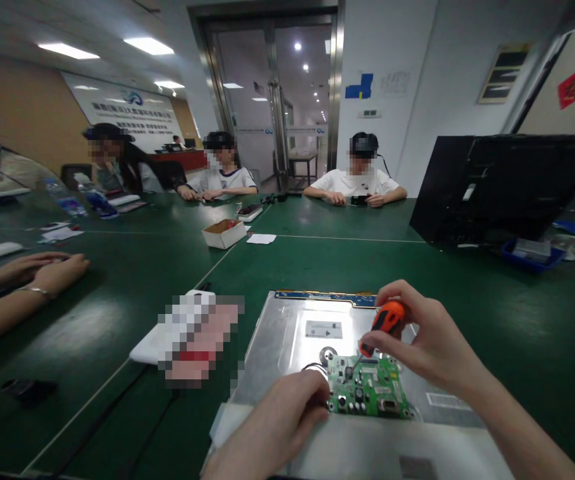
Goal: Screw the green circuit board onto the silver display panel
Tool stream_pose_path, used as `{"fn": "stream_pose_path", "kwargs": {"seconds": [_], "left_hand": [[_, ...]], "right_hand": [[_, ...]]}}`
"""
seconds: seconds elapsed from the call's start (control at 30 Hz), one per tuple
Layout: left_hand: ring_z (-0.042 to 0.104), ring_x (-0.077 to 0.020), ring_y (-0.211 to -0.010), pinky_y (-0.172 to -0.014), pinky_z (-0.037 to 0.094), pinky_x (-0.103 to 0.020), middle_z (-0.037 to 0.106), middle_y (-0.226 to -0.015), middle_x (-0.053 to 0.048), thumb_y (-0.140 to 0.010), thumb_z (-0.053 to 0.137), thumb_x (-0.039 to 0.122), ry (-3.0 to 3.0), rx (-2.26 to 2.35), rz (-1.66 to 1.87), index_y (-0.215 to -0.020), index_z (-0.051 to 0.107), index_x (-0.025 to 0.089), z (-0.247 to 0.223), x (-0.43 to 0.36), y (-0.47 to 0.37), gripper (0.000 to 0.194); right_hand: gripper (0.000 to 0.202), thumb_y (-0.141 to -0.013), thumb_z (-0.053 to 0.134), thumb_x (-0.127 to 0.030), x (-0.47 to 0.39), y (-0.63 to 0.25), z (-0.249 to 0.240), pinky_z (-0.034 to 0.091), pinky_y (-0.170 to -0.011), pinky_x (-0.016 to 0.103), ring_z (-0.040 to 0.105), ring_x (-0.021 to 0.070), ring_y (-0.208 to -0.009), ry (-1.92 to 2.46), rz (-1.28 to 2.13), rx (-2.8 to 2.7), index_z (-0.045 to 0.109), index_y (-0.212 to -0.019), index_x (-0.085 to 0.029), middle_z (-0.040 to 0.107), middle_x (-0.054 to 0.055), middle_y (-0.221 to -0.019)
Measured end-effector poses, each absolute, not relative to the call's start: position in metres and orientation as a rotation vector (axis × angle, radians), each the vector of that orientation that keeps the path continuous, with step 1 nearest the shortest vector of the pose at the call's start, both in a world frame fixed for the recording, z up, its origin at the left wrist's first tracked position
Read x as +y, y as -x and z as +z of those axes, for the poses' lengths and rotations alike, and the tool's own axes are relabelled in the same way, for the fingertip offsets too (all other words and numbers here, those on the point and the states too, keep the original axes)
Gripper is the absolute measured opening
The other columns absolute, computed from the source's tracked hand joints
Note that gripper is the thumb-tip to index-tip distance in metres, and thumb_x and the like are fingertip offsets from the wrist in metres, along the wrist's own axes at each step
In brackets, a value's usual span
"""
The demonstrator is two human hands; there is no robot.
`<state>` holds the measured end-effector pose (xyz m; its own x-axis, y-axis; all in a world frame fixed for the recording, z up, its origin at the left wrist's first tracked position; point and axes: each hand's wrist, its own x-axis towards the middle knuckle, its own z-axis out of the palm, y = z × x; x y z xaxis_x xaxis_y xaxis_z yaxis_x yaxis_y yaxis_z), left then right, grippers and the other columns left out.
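A green circuit board [367, 387] lies on a silver metal panel [287, 333] with a blue strip [317, 297] along its far edge. My right hand [412, 327] grips an orange and black screwdriver [390, 320], tilted so that its shaft points down left over the upper left part of the board. At the board's left edge, my left hand [300, 407] has its fingers curled and pressed together; whatever they hold is hidden. Dark wires [314, 367] run beside the board near these fingers.
Left of the panel lie a white device [152, 343] and a pinkish item [187, 373], partly blurred. Farther off are a small open box [224, 235], a black monitor [507, 187] and a blue tray [532, 257]. Another person's hands [57, 273] rest at the left; several people sit around.
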<state>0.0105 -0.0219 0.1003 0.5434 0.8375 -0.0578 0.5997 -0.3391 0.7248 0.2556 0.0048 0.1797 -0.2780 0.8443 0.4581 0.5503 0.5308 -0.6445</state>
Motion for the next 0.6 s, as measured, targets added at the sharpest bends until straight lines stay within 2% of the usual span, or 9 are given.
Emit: {"fn": "stream_pose_path", "kwargs": {"seconds": [0.2, 0.37, 0.6], "left_hand": [[0.058, -0.0143, -0.077, -0.071, 0.038, -0.024, 0.066, -0.084, 0.0, -0.087, 0.059, 0.005, -2.121, 1.046, 0.524, -0.086, 0.064, 0.018, 0.098, -0.019, -0.012, 0.014], [0.06, -0.0145, -0.084, -0.071, 0.039, -0.022, 0.067, -0.093, -0.001, -0.085, 0.059, 0.0, -2.131, 0.957, 0.553, -0.089, 0.066, 0.019, 0.096, -0.018, -0.012, 0.02], [0.06, -0.0148, -0.082, -0.07, 0.037, -0.022, 0.066, -0.088, 0.0, -0.082, 0.062, 0.0, -2.158, 1.008, 0.566, -0.084, 0.065, 0.019, 0.093, -0.02, -0.016, 0.019]], "right_hand": [[0.018, -0.087, 0.066, -0.039, 0.006, -0.245, 0.154, 0.045, -0.047, 0.022, 0.06, 0.0126, -0.05, 1.14, 0.532, -1.662, 0.057, -0.083, -0.024, 0.062, -0.005, -0.061], [0.016, -0.086, 0.067, -0.037, 0.006, -0.241, 0.142, 0.045, -0.047, 0.021, 0.059, 0.0116, -0.048, 1.143, 0.462, -1.643, 0.059, -0.081, -0.024, 0.061, -0.006, -0.059], [0.017, -0.086, 0.068, -0.038, 0.007, -0.24, 0.141, 0.044, -0.046, 0.02, 0.057, 0.011, -0.047, 1.095, 0.394, -1.679, 0.059, -0.081, -0.024, 0.061, -0.006, -0.059]]}}
